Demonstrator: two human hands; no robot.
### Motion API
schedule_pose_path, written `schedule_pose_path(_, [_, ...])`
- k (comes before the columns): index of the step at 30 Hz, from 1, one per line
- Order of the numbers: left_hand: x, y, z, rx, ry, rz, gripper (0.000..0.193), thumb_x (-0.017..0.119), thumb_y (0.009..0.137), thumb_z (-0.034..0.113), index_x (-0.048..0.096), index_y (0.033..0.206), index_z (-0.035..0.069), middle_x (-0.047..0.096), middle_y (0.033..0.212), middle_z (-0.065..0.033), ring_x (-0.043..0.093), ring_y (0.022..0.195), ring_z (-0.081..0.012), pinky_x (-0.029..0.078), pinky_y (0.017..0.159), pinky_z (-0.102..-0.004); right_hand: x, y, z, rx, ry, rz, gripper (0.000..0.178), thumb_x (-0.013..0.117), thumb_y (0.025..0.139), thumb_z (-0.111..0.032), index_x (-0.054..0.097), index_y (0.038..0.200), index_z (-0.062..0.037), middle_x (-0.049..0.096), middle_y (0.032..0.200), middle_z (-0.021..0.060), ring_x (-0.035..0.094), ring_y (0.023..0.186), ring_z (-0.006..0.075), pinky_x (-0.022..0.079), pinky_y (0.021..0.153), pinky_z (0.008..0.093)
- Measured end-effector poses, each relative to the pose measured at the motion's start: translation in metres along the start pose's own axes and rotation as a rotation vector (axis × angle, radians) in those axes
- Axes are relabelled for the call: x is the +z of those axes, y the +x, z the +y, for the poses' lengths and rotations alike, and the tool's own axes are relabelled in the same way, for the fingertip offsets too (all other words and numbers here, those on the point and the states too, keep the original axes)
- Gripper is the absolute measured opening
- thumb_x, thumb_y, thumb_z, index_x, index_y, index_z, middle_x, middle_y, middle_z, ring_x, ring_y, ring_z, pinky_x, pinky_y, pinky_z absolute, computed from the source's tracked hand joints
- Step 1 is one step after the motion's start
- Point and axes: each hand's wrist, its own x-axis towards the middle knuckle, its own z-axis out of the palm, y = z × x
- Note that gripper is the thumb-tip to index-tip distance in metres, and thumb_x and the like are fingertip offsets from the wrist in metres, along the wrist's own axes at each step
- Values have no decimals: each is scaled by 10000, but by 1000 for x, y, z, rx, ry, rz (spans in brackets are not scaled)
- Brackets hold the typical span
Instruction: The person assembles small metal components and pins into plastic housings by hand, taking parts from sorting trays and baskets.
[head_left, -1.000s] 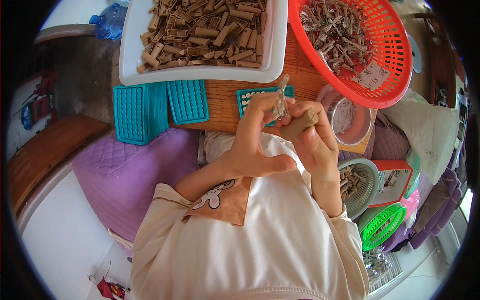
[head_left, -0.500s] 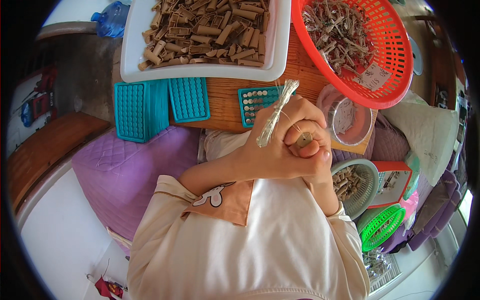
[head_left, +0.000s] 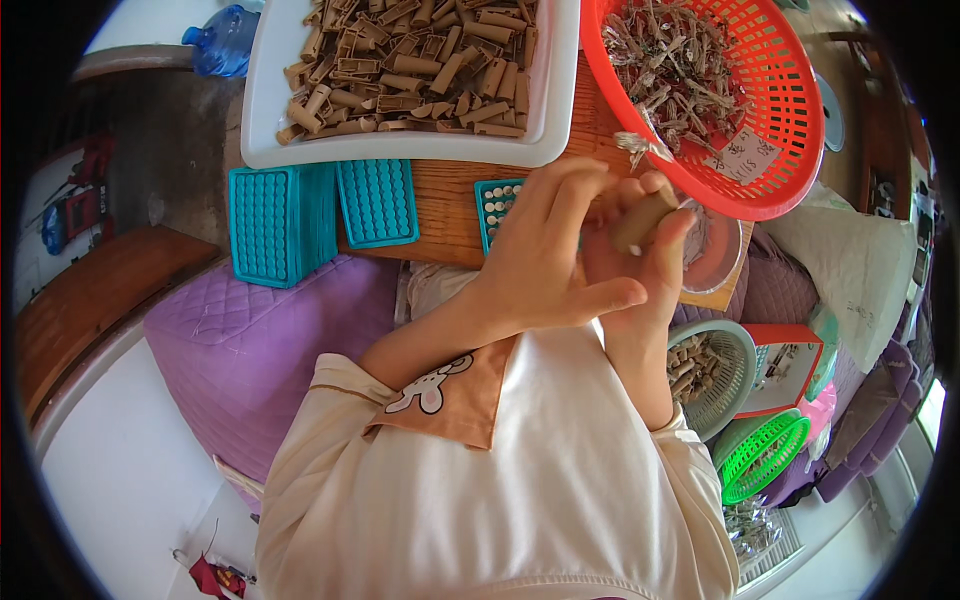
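In front of my chest, my right hand (head_left: pixel 640 290) grips a small brown half-round plastic casing (head_left: pixel 642 222) between thumb and fingers. My left hand (head_left: pixel 535 260) is just beside it, thumb stretched out and fingers apart and curved, with nothing visible in its grasp. Beyond my right fingertips shows the end of a clear, shiny wire bundle (head_left: pixel 638 148), close to the red basket's rim; its lower part is hidden, so I cannot tell how it joins the casing. A teal tray (head_left: pixel 488 190) holding round silver pieces lies partly behind my left hand.
A white tub (head_left: pixel 556 140) is heaped with brown casings. At the far right a red basket (head_left: pixel 800 150) holds clear wire bundles. Teal trays (head_left: pixel 265 225) are stacked on the left of the wooden table (head_left: pixel 450 210). A round clear tub (head_left: pixel 735 240), grey basket (head_left: pixel 740 350) and green basket (head_left: pixel 770 455) stand right.
My hands were clasped together, with the wire bundle upright over my left hand. They have parted, the casing now shows in my right hand, and the bundle is farther right.
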Motion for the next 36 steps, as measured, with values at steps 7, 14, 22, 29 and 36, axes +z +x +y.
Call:
schedule_pose_path(7, [-10,0,3,135,442,-119,488,575,675,537,480,637,59,395,585,-52,447,491,-204,375,441,-299,-9,0,-4,77,-9,-130,369,453,843,-415,417,1012,-88,454,818,-4,442,699,88,387,650,239])
schedule_pose_path(14, [-7,1,-1,225,465,-7,515,504,743,525,430,533,61,329,500,-49,377,402,-196,310,360,-294,-12,-7,8,77,-139,-74,250,368,882,-320,397,975,-90,473,843,38,473,715,110,411,622,225])
schedule_pose_path(22, [-5,4,-4,344,513,4,467,490,755,455,435,498,69,309,479,-36,363,375,-182,304,348,-288,-11,-18,8,-51,-246,-33,204,378,864,-213,413,972,-43,448,897,61,446,781,121,383,704,244])
schedule_pose_path(29, [12,-13,5,102,315,-445,437,543,699,487,529,625,56,451,585,-54,508,520,-213,412,453,-315,-33,-40,-32,-319,-760,349,340,373,733,-64,409,1067,-8,473,744,59,427,660,111,371,595,221])
schedule_pose_path(36, [3,-34,-8,-52,459,-827,320,627,675,349,533,751,53,527,729,-68,542,700,-218,438,587,-338,-123,-112,-149,13,-2119,135,132,413,761,-24,486,863,15,550,729,181,528,621,329,422,570,394])
